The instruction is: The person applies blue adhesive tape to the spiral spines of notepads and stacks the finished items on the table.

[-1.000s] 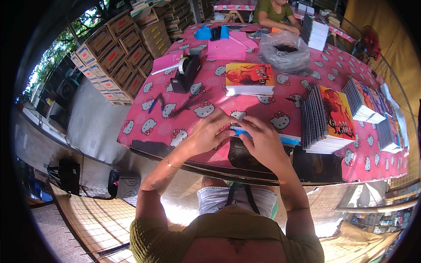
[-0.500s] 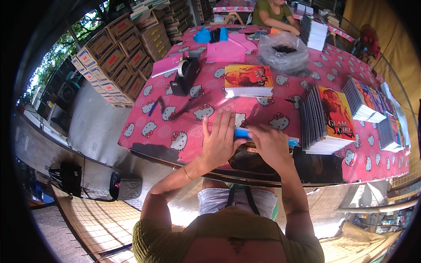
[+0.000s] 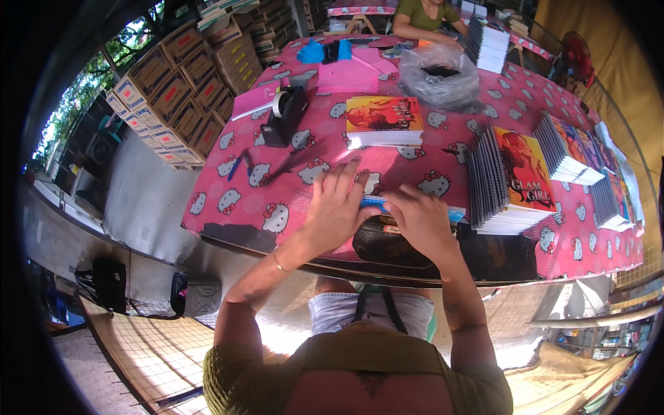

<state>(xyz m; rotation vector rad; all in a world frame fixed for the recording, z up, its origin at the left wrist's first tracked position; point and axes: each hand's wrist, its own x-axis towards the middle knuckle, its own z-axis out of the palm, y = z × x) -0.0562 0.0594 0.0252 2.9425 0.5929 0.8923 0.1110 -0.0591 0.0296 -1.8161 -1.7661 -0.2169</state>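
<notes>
A narrow blue strip-like thing (image 3: 376, 203) lies crosswise near the table's front edge, its other end showing past my right hand. My right hand (image 3: 420, 220) is closed over it, thumb pressed to its near side. My left hand (image 3: 333, 206) lies with fingers stretched forward over the pink tablecloth, its thumb at the strip's left part. The palms hide much of the strip, so its exact kind cannot be told. Just beyond is a stack of spiral-bound notebooks (image 3: 384, 122) with yellow and red covers; a taller notebook stack (image 3: 515, 176) stands right of my right hand.
A black tape dispenser (image 3: 286, 114), a blue pen (image 3: 235, 168) and dark thin spirals (image 3: 294, 162) lie to the left. Farther back are a clear plastic bag (image 3: 440, 76) and pink sheets (image 3: 349, 72). More notebooks (image 3: 574, 149) line the right. Another person (image 3: 422, 21) sits across.
The table scene has shifted slightly left and up in view. My hands remain at the blue strip, my right thumb now drawn in closer to it.
</notes>
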